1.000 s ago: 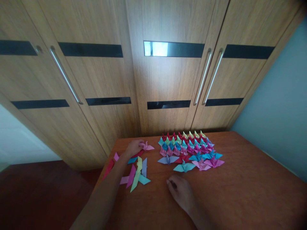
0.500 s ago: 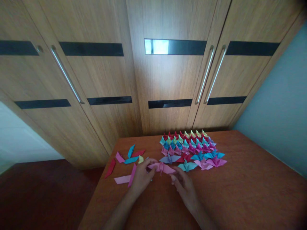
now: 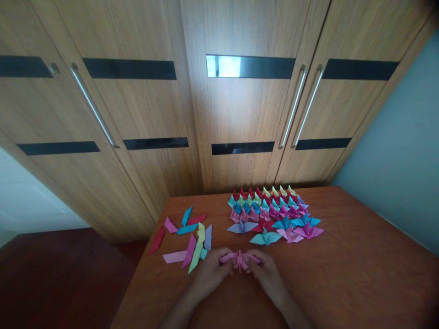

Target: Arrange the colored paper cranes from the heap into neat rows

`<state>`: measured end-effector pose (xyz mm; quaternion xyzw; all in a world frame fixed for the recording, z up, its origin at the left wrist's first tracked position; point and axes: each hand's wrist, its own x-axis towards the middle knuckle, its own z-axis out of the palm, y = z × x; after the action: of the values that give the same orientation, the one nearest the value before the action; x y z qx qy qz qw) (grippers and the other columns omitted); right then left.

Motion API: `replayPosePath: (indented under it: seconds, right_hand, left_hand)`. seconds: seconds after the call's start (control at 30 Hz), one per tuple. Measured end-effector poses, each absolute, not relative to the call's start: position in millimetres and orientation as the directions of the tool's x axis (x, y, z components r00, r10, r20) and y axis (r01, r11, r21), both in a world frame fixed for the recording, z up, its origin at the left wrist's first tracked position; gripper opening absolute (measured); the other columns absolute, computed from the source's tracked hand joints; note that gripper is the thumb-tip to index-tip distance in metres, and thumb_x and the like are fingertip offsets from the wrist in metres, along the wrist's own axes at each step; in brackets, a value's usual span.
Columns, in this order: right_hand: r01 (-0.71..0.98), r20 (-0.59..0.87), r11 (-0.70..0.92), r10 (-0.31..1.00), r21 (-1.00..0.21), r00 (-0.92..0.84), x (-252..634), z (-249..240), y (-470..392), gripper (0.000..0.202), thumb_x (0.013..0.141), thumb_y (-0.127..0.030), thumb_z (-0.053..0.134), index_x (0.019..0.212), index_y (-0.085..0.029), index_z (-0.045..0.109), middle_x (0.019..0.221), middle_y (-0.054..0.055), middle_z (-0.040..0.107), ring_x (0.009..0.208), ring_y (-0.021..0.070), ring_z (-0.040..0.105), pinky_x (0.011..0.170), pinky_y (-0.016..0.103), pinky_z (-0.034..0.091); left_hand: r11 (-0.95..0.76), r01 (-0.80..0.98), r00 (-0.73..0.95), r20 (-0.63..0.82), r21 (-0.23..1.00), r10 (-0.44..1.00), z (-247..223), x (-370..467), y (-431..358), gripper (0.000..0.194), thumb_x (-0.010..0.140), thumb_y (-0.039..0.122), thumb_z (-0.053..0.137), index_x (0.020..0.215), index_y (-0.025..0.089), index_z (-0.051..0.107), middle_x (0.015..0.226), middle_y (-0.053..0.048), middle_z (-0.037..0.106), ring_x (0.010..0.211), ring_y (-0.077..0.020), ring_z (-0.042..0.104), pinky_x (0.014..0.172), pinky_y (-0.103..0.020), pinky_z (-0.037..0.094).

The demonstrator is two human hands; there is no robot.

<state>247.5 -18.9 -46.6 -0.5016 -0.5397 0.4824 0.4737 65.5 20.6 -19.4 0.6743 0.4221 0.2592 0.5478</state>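
Head view shows both hands meeting low in the middle of the frame, the left hand (image 3: pixel 209 274) and the right hand (image 3: pixel 269 276) each with its grip pinched on one end of a pink folded paper piece (image 3: pixel 240 259). That piece lies between the two hands, just above their fingertips in the frame, its long axis running left to right across the picture so that each hand has a wing tip and neither is clearly nearer. It looks like a small pink origami bird, wings spread flat and a creased bump at the centre; finer folds are too small to tell. Left of the hands, loose folded strips (image 3: pixel 192 240) in pink, yellow, blue and red lie scattered on the brown bench (image 3: pixel 343 274). Above and right, rows of finished paper birds (image 3: pixel 274 212) stand packed together, with wooden cupboard doors (image 3: pixel 240 114) behind.
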Motion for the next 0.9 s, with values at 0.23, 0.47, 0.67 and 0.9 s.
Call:
replayPosePath:
  seconds: [0.23,0.47,0.67,0.9]
  right_hand:
    - [-0.255,-0.113,-0.126,0.992,-0.959,-0.064,252.8,-46.7,-22.2,0.034,0.079,-0.048,0.061,0.067,-0.017,0.059,0.057,-0.002,0.055,0.051,0.0083,0.046,0.049,0.019,0.032]
    - [-0.462,-0.158,-0.149,0.987,-0.874,-0.020,259.5,-53.1,-20.4,0.032,0.073,-0.046,0.070,0.066,-0.017,0.057,0.056,-0.004,0.050,0.048,0.0063,0.041,0.047,0.019,0.031]
    - [-0.392,-0.146,-0.114,0.988,-0.913,0.054,265.0,-56.3,-18.3,0.031,0.077,-0.046,0.066,0.071,-0.017,0.058,0.054,-0.005,0.049,0.049,0.0068,0.041,0.048,0.019,0.030]
    - [0.109,0.072,0.041,0.950,-0.993,0.303,264.3,-53.0,-20.7,0.028,0.083,-0.046,0.056,0.075,-0.019,0.059,0.063,-0.002,0.055,0.059,0.0127,0.050,0.055,0.022,0.039]
  left_hand:
    - [0.324,-0.081,0.581,-0.219,0.943,0.784,-23.5,61.8,18.6,0.028,0.079,0.042,0.064,0.076,0.014,0.062,0.067,-0.002,0.063,0.060,-0.0105,0.054,0.054,-0.019,0.036]
    - [0.452,-0.262,0.533,-0.262,0.852,0.804,-26.9,57.9,19.9,0.024,0.075,0.035,0.071,0.074,0.014,0.060,0.062,0.000,0.061,0.056,-0.0082,0.054,0.052,-0.017,0.035]
    - [0.382,-0.191,0.494,-0.248,0.904,0.833,-20.7,56.7,23.7,0.027,0.077,0.038,0.068,0.072,0.014,0.058,0.063,0.000,0.060,0.057,-0.0080,0.053,0.053,-0.018,0.034]
    - [0.201,0.033,0.465,-0.193,0.979,0.864,-21.0,59.8,25.6,0.034,0.080,0.047,0.059,0.070,0.014,0.058,0.064,-0.002,0.064,0.058,-0.0111,0.053,0.050,-0.020,0.032]
